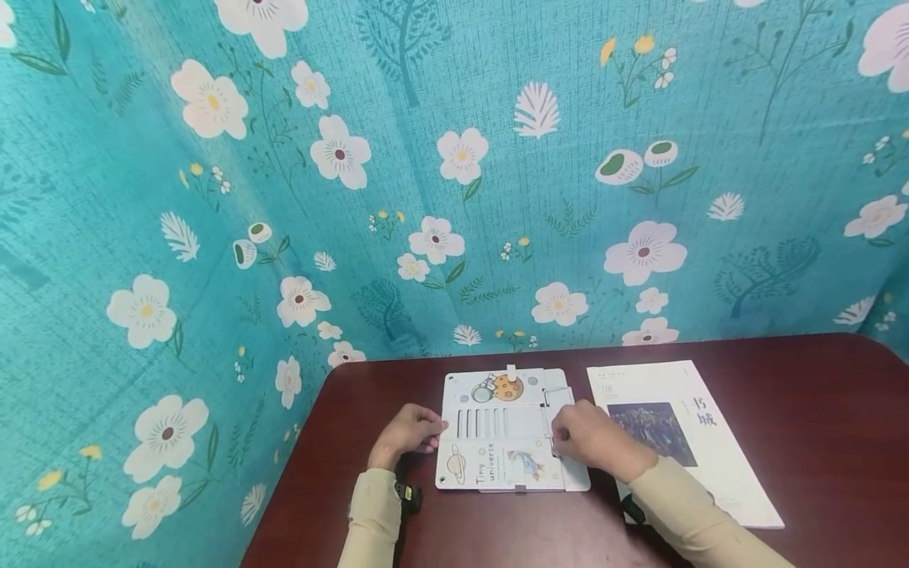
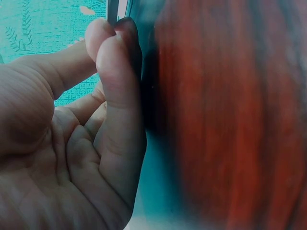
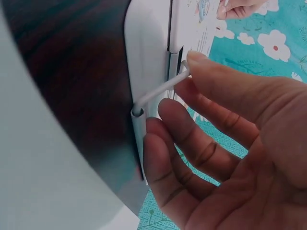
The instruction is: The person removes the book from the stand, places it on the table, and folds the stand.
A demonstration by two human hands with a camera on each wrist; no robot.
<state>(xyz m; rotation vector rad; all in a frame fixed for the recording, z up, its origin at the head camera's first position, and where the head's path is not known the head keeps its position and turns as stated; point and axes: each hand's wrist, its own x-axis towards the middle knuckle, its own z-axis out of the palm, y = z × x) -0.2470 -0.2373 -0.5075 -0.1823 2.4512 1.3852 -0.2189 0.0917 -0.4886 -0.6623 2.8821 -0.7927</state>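
Observation:
A white book stand with space drawings and the words "Tiny universe" lies flat on the table, slots across its middle. At its left edge is my left hand; in the left wrist view the thumb and fingertip pinch the thin edge of the stand. My right hand is over the stand's right part. There, in the right wrist view, thumb and index finger pinch the end of a bent white wire bracket, whose other end sits in a rolled metal hinge. The remaining right fingers curl beside that hinge.
To the right of the stand lies a white magazine with a dark picture, partly under the right forearm. Both rest on a dark red wooden table. A turquoise flowered curtain hangs behind and at the left.

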